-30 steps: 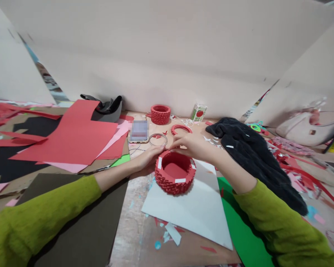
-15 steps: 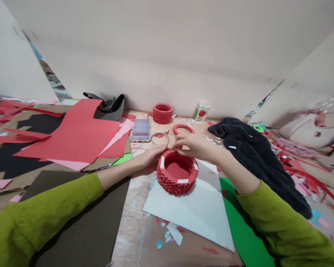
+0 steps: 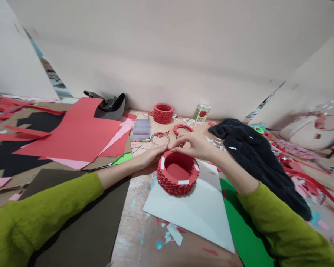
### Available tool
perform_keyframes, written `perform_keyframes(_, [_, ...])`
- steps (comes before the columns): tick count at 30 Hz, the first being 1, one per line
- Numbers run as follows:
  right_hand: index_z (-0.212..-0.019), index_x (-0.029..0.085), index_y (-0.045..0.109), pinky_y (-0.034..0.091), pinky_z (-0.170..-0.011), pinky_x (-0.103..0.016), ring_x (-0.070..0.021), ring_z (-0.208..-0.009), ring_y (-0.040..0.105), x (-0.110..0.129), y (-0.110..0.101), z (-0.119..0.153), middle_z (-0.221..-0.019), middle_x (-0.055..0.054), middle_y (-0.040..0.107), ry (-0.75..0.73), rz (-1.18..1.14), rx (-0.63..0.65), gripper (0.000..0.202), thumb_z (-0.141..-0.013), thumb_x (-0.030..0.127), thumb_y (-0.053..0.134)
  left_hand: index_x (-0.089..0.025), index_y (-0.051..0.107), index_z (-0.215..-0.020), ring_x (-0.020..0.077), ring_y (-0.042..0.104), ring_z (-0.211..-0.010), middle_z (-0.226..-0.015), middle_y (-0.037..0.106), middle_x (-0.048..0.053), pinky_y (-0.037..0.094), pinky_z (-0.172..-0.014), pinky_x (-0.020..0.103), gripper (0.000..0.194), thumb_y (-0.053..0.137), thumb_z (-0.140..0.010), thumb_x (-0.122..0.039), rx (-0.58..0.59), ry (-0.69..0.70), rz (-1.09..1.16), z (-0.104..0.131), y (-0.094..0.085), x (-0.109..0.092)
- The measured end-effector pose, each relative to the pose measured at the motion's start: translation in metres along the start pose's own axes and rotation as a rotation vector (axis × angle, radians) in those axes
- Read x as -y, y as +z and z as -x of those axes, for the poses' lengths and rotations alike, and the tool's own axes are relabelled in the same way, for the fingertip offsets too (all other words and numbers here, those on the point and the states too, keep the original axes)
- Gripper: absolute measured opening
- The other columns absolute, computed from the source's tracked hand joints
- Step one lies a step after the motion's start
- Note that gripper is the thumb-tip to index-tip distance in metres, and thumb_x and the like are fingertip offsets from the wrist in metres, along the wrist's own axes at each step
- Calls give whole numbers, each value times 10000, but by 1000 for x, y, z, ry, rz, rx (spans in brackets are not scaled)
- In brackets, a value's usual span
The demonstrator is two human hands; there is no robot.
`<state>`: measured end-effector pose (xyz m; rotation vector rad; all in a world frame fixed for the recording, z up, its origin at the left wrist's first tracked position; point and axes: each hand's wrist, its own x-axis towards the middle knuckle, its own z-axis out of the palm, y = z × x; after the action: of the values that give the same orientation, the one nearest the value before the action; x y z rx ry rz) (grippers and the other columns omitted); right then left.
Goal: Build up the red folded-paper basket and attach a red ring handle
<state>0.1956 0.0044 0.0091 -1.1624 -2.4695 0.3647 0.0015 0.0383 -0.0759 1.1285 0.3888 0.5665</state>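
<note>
A round red bowl of folded paper (image 3: 178, 190) stands on a white sheet (image 3: 192, 218), with white strips stuck on its rim. My left hand (image 3: 153, 155) lies against the bowl's far left side, its fingertips at the rim and partly hidden. Over the far rim is my right hand (image 3: 189, 145), thumb and fingers pinched together; what they hold, if anything, is too small to make out. Just beyond my hands lie a thin metal-coloured ring (image 3: 160, 134) and a flat red ring (image 3: 183, 127).
Behind stand a red woven ring (image 3: 163, 115) and a small carton (image 3: 202, 112). A phone (image 3: 140, 129) and red paper sheets (image 3: 80, 137) lie left. On the right are dark cloth (image 3: 247, 155), a green sheet (image 3: 245, 222) and a pale handbag (image 3: 308, 129).
My right hand's fingers have lowered slightly onto the far rim and closed together. My left hand and the bowl are almost where they were.
</note>
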Motion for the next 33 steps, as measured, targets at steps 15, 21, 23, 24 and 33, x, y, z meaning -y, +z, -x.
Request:
perform_keyframes(15, [-846,156,745,430,-671,-290,-153,-723,590,2,0,-1,-815,-55,704,10,23,-6,209,-911,297,604,-144,707,-1053,201,663,-793,-939,739,100,490,-770,312,395,591,-888,-484,14,15,17,1,1,-3])
perform_keyframes(21, [-865,173,733,428,-677,-287,-156,-750,591,0,-1,-1,-819,-39,698,100,-132,0,201,-893,337,622,-134,688,-1077,210,665,-812,-964,734,106,488,-754,310,384,594,-893,-458,8,26,73,1,3,-2])
perform_keyframes(23, [-855,170,731,427,-677,-284,-156,-759,591,-2,1,-1,-816,-38,695,144,-182,-8,188,-865,339,650,-141,694,-1045,203,665,-806,-931,734,91,487,-732,294,344,616,-885,-435,7,33,87,1,2,-1])
perform_keyframes(24, [-849,168,729,428,-681,-283,-156,-769,594,-4,3,-2,-820,-37,694,170,-215,-11,183,-848,340,667,-146,697,-1030,197,663,-797,-915,733,83,485,-720,287,323,628,-879,-423,8,31,85,1,2,-1])
perform_keyframes(33, [-850,159,707,465,-835,-316,-158,-868,633,-16,12,-2,-903,-41,719,362,-639,56,215,-743,332,774,-154,692,-1090,175,649,-730,-903,724,87,465,-688,287,400,666,-842,-467,-22,-13,-53,3,-3,1])
